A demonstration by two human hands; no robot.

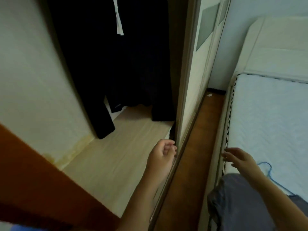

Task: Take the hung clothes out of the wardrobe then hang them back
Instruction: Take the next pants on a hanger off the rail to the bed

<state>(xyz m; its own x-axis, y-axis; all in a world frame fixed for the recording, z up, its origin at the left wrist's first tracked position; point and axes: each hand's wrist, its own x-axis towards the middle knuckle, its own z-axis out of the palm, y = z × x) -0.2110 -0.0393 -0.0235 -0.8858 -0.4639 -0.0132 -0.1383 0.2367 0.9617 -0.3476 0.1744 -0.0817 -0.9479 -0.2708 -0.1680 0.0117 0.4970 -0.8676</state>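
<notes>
Currently in my head view, item by item:

- Wardrobe (33, 80): open, filling the left and centre of the frame. Its pale wood-grain bottom board (108, 155) is lit.
- Dark clothes (133, 64): hanging inside, top centre. The hems end just above the board, and one dark leg or sleeve reaches lowest at centre left. A white strip (119, 22) dangles in front of them near the top edge.
- Sliding door (191, 97): pale, slid to the right of the opening, running from top to bottom centre.
- Left hand (162, 153): lower centre, fingers loosely curled right at the door's edge. I cannot tell whether they grip it.
- Right hand (240, 158): lower right, fingers straight and spread, holding nothing, over the near edge of the mattress (275, 122).
- Blue hanger (269, 169): thin wire, lying on the mattress just right of that hand.
- Grey garment (241, 205): bunched at the bottom right on the bed's edge.
- Brown floor (200, 147): a narrow strip between door and bed.
- Headboard (275, 47): pale, upper right.
</notes>
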